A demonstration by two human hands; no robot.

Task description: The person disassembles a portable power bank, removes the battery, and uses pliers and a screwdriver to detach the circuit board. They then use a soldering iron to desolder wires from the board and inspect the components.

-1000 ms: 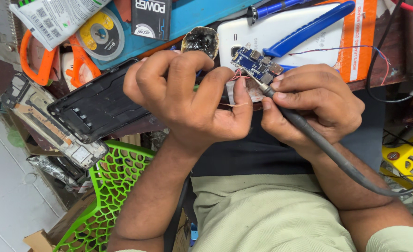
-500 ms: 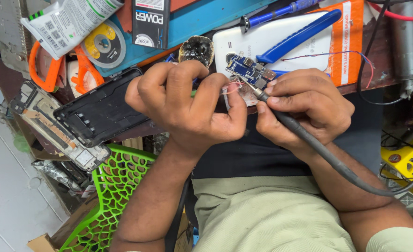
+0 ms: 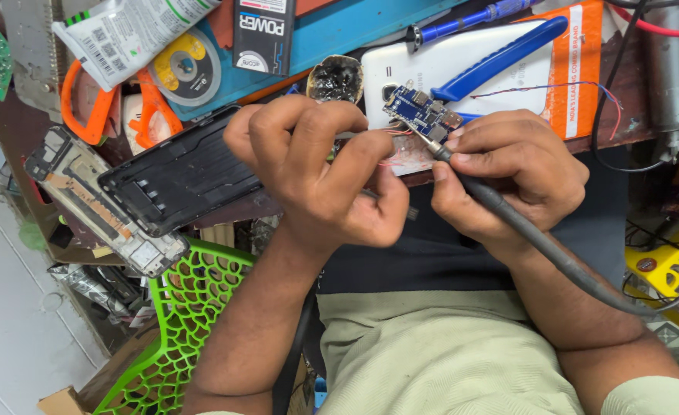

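Small blue circuit board [image 3: 422, 114] with little silver components is what's being worked on, held up just over the bench edge, in front of a white phone back [image 3: 447, 69] and blue-handled pliers [image 3: 501, 58]. Only the head view to go on.

Right hand [image 3: 508, 180] is wrapped pen-style round a dark grey soldering iron with a thick cord [image 3: 524, 230], tip touching the board's near edge. Left hand [image 3: 316, 173] is curled shut next to it, fingers pinching near some thin red wires [image 3: 392, 150]; can't tell exactly what it grips. Both hands sit close together, nearly touching.

My take on doing this well: brace both wrists on the bench edge so the tip doesn't skate, keep the wire dead steady on the pad, and watch the cord doesn't drag. Cluttered bench, so orange scissors [image 3: 117, 107] and black phone frame [image 3: 178, 180] are close by.
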